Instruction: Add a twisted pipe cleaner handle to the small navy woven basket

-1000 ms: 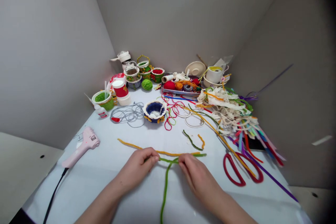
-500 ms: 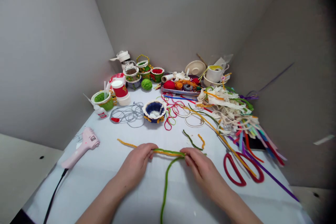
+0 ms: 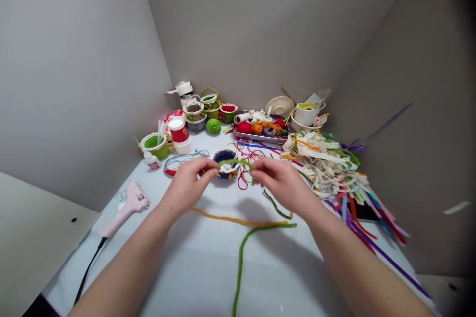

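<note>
Between my two hands a short piece of green yarn cord (image 3: 235,161) is held up in an arch. My left hand (image 3: 191,181) pinches one end and my right hand (image 3: 279,179) the other. Just behind the arch is a small dark blue basket (image 3: 223,157) with a white braided rim, partly covered by my hands. On the table below lies a yellow cord (image 3: 238,219), stretched sideways. A longer green cord (image 3: 241,262) starts beside its right end and curves down out of view. A short dark green piece (image 3: 275,204) is near my right wrist.
A pink glue gun (image 3: 128,208) with a black cable is at the left, near a small glue bottle (image 3: 151,161). Decorated baskets (image 3: 195,111) and a tray of yarn (image 3: 260,137) stand at the back. Lace (image 3: 320,153) and colourful strips are heaped at the right.
Both hands have risen and moved forward with a green piece. The yellow cord, held alongside it before, now lies on the table, as does the long green cord's end.
</note>
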`<state>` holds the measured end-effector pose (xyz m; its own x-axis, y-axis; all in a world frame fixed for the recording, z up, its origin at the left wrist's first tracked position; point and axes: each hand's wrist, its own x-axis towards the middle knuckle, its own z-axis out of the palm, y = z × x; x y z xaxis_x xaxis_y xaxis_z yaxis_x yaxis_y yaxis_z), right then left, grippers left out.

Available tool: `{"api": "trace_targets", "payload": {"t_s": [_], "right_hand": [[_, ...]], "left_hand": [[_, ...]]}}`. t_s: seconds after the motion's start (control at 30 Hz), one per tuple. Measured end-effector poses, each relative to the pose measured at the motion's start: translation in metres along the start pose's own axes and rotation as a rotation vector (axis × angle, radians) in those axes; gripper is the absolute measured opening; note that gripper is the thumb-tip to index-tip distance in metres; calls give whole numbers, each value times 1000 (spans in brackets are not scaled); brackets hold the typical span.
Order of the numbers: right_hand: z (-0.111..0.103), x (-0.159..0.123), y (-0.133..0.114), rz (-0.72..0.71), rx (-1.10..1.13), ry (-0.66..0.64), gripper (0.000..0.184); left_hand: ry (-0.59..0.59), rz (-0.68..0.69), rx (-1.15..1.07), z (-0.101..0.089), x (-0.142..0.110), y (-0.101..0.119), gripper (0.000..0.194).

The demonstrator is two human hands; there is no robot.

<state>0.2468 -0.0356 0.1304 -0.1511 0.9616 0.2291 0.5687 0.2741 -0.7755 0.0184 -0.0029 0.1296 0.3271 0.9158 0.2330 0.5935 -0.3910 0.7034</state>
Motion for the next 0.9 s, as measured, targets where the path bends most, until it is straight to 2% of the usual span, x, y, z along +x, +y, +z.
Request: {"api": "trace_targets", "payload": {"t_s": [0.13,0.23,0.37,0.67,0.9], "right_hand": [[22,58,16,45,264,114,5],[41,80,34,47,228,146,5],[51,82,48,39,122,170,6],[50,77,53,-27,-103,193,7],[53,79,60,-78,-178,243,6]], "left_hand": [[109,-40,-7,3,47,-12,14],[120,-45,89,11,65,-25,13],[104,-57,153,18,67,-38,12],[62,-93,252,19,64,-42,13],[86,-96,293,23,69,-51,12]]}}
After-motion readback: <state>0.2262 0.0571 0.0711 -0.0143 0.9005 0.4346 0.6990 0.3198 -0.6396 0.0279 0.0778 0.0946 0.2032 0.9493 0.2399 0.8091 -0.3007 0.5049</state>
